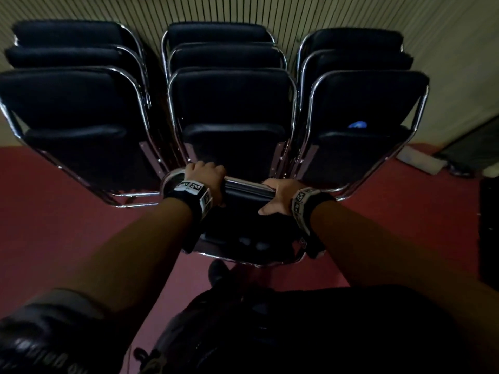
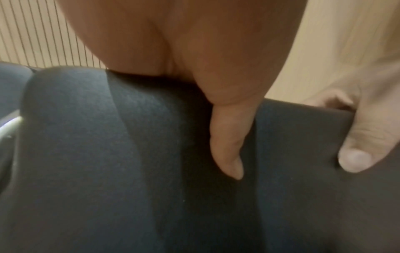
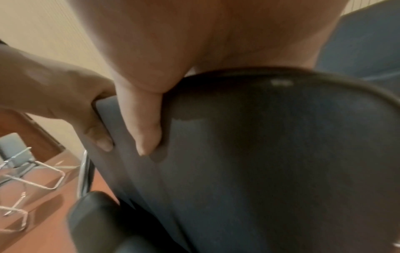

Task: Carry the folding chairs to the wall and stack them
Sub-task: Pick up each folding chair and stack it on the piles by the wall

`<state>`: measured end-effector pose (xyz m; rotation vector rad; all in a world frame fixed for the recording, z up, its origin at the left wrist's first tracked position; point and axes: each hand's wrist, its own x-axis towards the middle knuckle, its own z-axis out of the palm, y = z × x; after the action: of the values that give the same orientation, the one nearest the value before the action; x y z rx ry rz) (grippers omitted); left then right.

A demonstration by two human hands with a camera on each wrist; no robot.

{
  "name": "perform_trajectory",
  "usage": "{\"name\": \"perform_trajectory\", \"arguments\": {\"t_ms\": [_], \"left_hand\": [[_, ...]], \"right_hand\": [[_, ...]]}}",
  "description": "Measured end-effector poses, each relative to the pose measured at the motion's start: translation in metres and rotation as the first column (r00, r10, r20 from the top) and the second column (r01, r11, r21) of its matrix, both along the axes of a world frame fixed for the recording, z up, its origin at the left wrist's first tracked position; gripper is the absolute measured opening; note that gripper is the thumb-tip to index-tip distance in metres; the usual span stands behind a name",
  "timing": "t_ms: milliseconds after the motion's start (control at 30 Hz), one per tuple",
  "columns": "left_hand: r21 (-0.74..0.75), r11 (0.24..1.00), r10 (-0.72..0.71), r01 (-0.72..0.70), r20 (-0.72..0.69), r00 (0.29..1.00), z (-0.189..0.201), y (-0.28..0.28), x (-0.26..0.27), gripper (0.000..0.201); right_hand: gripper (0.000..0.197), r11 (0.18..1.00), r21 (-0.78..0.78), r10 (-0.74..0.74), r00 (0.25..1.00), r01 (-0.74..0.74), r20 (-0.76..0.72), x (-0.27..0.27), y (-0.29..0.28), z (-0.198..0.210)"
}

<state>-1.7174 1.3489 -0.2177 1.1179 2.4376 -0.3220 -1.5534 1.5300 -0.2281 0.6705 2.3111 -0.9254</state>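
Head view: three rows of folded chairs lean against the ribbed wall (image 1: 351, 12), each three deep as far as can be seen. From left to right: the left row (image 1: 73, 103) stands on the red floor (image 1: 54, 225) at the wall's foot; the middle row (image 1: 232, 98) stands directly ahead; the right row (image 1: 361, 103) carries a small blue mark (image 1: 357, 124) on its front chair. Nearer the camera, a further chair (image 1: 243, 211) is held folded in front of the middle row, close to it; contact cannot be told. The left hand (image 1: 205, 179) grips its top rail, fingers curled over the far side, thumb pressed on the near pad. The right hand (image 1: 280, 195) grips the same rail further right, fingers likewise curled over, thumb flat on the pad. A pale cloth (image 1: 421, 160) lies on the floor by the wall's right end.

Judged progress: nine chairs are stacked; the held chair remains to be leaned onto the middle row and released. The right wrist view shows other chair frames (image 3: 32, 174) apart on the floor, so more carrying probably remains.
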Motion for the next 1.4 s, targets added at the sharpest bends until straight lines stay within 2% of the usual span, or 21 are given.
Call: {"name": "perform_trajectory", "arguments": {"t_ms": [100,133,200,267,433,500,567,633,700,767,900,1133,1400], "left_hand": [[-0.01,1.0,0.01,-0.01,0.017,1.0,-0.007,-0.003,-0.026,0.089],[-0.018,1.0,0.01,-0.01,0.021,1.0,-0.009,-0.006,-0.038,0.089],[-0.03,1.0,0.009,-0.008,0.028,1.0,-0.011,-0.016,-0.058,0.091],[-0.043,0.999,0.02,-0.018,0.041,0.999,-0.011,-0.021,-0.077,0.092],[-0.06,0.996,0.076,-0.072,0.061,0.995,-0.014,-0.006,-0.103,0.088],[-0.079,0.992,0.104,-0.098,0.079,0.991,-0.017,0.011,-0.109,0.086],[-0.089,0.988,0.131,-0.124,0.079,0.988,-0.02,0.033,-0.12,0.089],[-0.119,0.981,0.165,-0.156,0.072,0.984,-0.021,0.054,-0.132,0.089],[-0.144,0.97,0.207,-0.196,0.063,0.976,-0.023,0.076,-0.15,0.09],[-0.138,0.965,0.232,-0.221,0.069,0.97,-0.022,0.094,-0.165,0.095],[-0.091,0.959,0.274,-0.269,0.037,0.961,-0.011,0.128,-0.194,0.093],[-0.112,0.931,0.352,-0.347,0.032,0.935,-0.011,0.157,-0.22,0.089],[-0.05,0.921,0.388,-0.386,0.041,0.921,-0.02,0.159,-0.232,0.085]], "right_hand": [[0.045,1.0,-0.015,-0.024,0.999,0.023,-0.027,-0.02,-0.003,-0.005],[0.048,0.999,-0.015,-0.039,0.998,0.039,-0.04,-0.03,-0.007,-0.007],[0.066,0.998,-0.011,-0.063,0.996,0.063,-0.065,-0.051,-0.017,-0.015],[0.077,0.999,0.005,-0.032,0.998,0.032,-0.055,-0.075,-0.02,-0.021],[0.058,0.997,0.006,0.079,0.997,-0.079,-0.02,-0.115,0.006,-0.023],[0.051,0.995,-0.047,0.086,0.996,-0.087,-0.021,-0.125,0.029,-0.025],[0.051,0.988,-0.093,0.121,0.993,-0.122,-0.014,-0.141,0.055,-0.026],[0.069,0.976,-0.076,0.205,0.979,-0.205,-0.009,-0.16,0.078,-0.025],[0.099,0.956,0.008,0.293,0.956,-0.292,-0.014,-0.177,0.099,-0.02],[0.108,0.95,0.036,0.311,0.95,-0.31,-0.034,-0.193,0.117,-0.017],[0.094,0.955,0.067,0.293,0.953,-0.288,-0.079,-0.227,0.154,-0.013],[0.09,0.963,0.083,0.263,0.959,-0.255,-0.103,-0.26,0.178,-0.014],[0.099,0.95,0.108,0.3,0.951,-0.292,-0.076,-0.274,0.188,-0.003]]}}
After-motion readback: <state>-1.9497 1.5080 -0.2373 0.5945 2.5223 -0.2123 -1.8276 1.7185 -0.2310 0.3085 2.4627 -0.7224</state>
